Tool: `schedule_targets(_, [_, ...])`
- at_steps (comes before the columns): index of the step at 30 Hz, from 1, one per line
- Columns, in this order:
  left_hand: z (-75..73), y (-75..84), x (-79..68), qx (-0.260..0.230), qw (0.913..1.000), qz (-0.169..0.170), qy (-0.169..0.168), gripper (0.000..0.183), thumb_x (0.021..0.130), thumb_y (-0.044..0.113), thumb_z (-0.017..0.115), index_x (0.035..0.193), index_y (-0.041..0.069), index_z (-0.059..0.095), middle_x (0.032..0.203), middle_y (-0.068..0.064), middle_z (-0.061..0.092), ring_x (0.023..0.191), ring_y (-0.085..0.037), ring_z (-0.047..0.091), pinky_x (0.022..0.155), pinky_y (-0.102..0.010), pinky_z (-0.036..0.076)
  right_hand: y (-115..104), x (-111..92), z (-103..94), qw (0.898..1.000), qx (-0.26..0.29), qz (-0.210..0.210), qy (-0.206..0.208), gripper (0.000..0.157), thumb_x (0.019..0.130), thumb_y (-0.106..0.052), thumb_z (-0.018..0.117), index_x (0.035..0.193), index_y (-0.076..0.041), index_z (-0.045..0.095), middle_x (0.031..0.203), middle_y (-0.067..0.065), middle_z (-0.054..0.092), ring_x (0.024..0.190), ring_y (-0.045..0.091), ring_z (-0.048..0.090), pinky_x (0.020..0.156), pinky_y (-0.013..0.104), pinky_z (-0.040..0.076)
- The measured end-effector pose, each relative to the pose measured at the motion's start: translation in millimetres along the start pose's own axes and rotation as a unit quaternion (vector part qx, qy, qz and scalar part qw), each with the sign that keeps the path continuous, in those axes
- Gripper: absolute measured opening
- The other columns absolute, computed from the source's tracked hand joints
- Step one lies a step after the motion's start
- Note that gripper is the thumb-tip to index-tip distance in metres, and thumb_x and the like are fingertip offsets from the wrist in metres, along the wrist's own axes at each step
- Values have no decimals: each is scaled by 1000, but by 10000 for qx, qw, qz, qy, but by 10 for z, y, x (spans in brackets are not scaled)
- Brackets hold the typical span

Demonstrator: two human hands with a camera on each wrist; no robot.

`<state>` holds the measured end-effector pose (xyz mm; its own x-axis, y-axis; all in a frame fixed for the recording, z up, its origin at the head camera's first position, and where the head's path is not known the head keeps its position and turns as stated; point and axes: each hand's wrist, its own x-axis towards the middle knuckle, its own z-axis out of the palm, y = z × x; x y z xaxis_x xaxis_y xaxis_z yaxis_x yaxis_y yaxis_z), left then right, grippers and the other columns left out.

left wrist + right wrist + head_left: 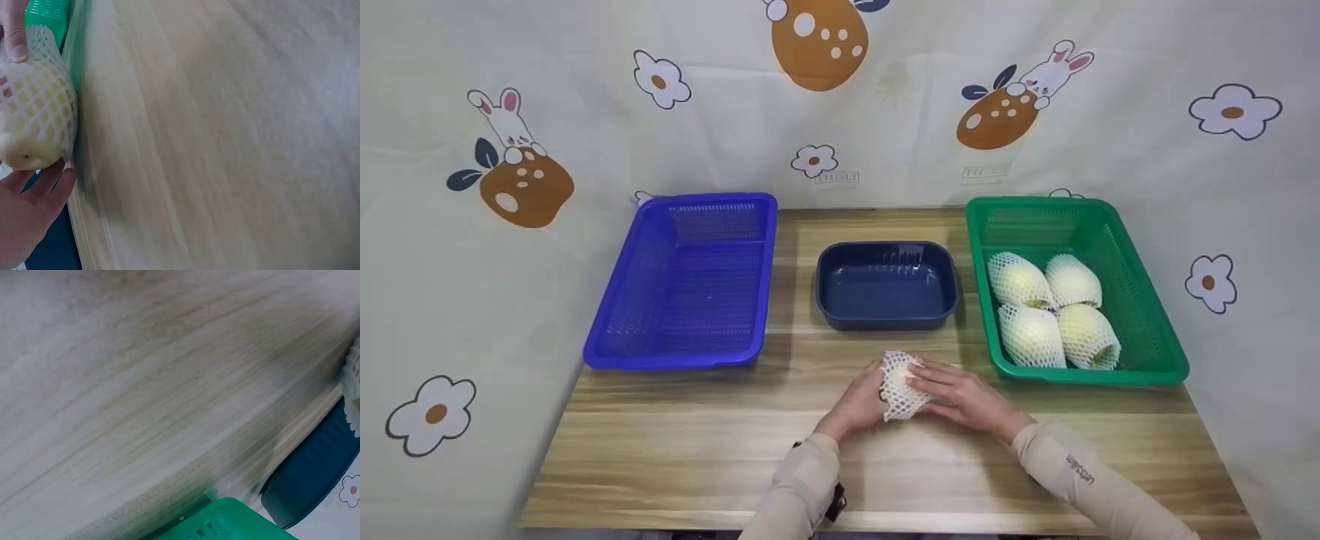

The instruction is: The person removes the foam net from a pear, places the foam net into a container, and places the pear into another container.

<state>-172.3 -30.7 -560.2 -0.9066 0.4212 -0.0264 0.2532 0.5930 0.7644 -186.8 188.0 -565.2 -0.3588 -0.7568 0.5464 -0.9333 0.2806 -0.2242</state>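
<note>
Netted fruit (901,390): lower centre of frame, just above the wooden surface (660,442), below the dark blue tray (887,286). Grasped by left hand (859,405) and right hand (964,397), both grips curled round it. Blue basket (690,281) centre left; green basket (1140,300) centre right, four netted fruits (1054,311) inside.

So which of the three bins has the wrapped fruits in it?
The green basket on the right holds four net-wrapped fruits. The blue basket and the dark navy tray hold nothing.

Blurred wooden table (140,382); green basket (236,523) rim, navy tray (315,478), white netting (353,377) at edge
</note>
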Motion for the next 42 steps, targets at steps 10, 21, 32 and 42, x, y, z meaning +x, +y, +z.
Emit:
schedule_targets(10, [73, -2, 24, 298, 9990, -47, 329, 71, 58, -9, 64, 125, -3, 40, 123, -18, 40, 108, -29, 45, 93, -34, 35, -34, -73, -18, 9939, -184, 825, -712, 66, 74, -27, 70, 132, -14, 41, 137, 12, 32, 119, 29, 37, 88, 43, 39])
schedule_targets(21, [7, -11, -11, 393, 9989, -88, 241, 79, 58, -5, 64, 131, -7, 31, 130, -23, 35, 119, -33, 34, 99, -36, 25, 13, -81, -30, 9992, -256, 301, 71, 52, 71, -4, 69, 120, -9, 56, 122, 9, 52, 107, 24, 51, 85, 34, 43])
schedule_targets(32, [-10, -4, -42, 218, 9996, -144, 63, 79, 62, 0, 67, 134, 5, 35, 129, -22, 33, 114, -36, 39, 93, -42, 34, -53, -40, -1, 9960, -402, 467, -646, 58, 77, -18, 67, 131, -16, 44, 134, 12, 38, 116, 27, 41, 87, 40, 41])
schedule_targets(42, [-72, -41, -46, 237, 9991, 296, 194, 77, 61, 8, 70, 131, 5, 36, 128, -14, 41, 111, -28, 43, 92, -39, 35, -22, 5, -29, 9976, -605, 286, -198, 54, 72, -1, 64, 123, -15, 53, 124, 9, 50, 104, 24, 52, 79, 35, 46])
